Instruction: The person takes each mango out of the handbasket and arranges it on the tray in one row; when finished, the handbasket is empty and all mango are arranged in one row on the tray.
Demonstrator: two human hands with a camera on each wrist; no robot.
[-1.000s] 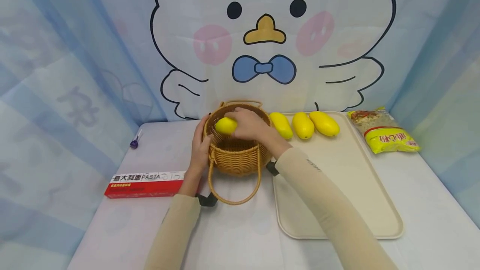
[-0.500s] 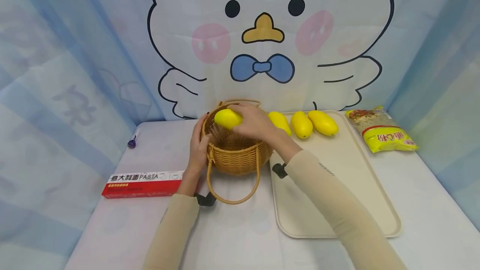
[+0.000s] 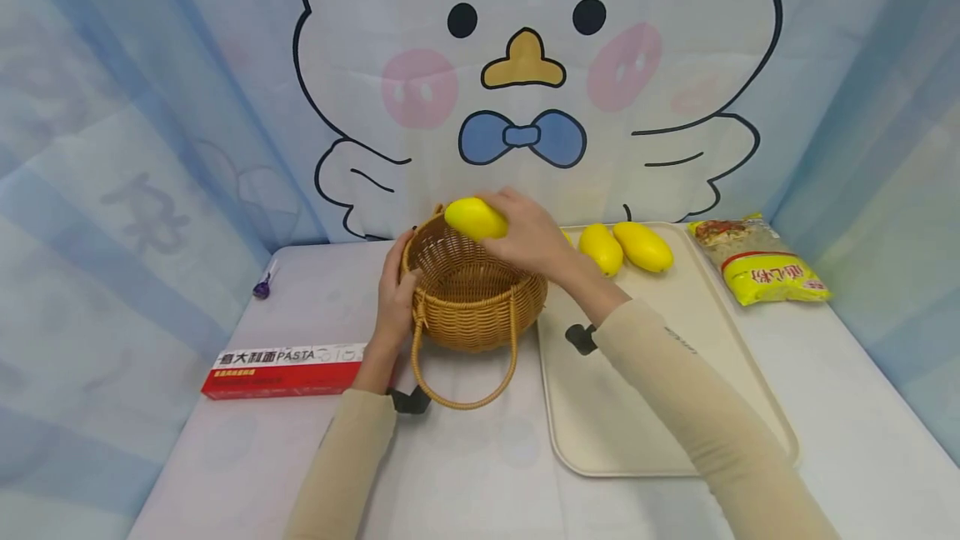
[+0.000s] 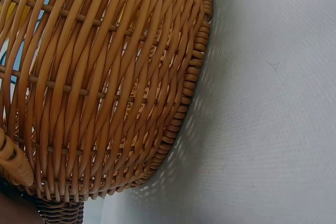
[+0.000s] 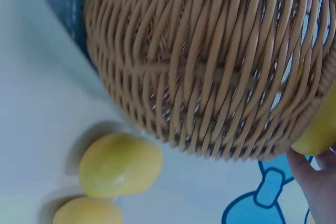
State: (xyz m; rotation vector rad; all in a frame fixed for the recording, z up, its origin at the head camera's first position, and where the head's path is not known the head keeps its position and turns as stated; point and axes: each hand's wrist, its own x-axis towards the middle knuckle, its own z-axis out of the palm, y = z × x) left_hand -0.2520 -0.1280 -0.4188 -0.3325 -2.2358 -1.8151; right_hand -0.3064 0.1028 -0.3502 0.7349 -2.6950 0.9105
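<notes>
- Two hands work at the wicker basket (image 3: 471, 294), which stands on the white table (image 3: 255, 448) just left of the cream tray (image 3: 675, 407).
- We see the right hand (image 3: 534, 238) curled round a yellow mango (image 3: 476, 218), holding it in the air above the basket's far rim.
- We see the left hand (image 3: 395, 298) against the basket's left wall, thumb over the rim and fingers wrapped on the outside, gripping it.
- From the head view the basket's inside shows only bare weave, and its loop handle (image 3: 463, 373) lies flat on the table toward us.
- Two more mangoes (image 3: 624, 247) lie side by side at the far end of the tray; a third is mostly hidden behind the right hand.
- At the left wrist we see only the woven wall (image 4: 105, 93) close up, resting on the table.
- At the right wrist, the basket fills the view, with two mangoes (image 5: 119, 164) on the tray below it.
- Well to the left lies a red and white pasta box (image 3: 283, 369); a noodle packet (image 3: 761, 271) rests beyond the tray's right edge.
</notes>
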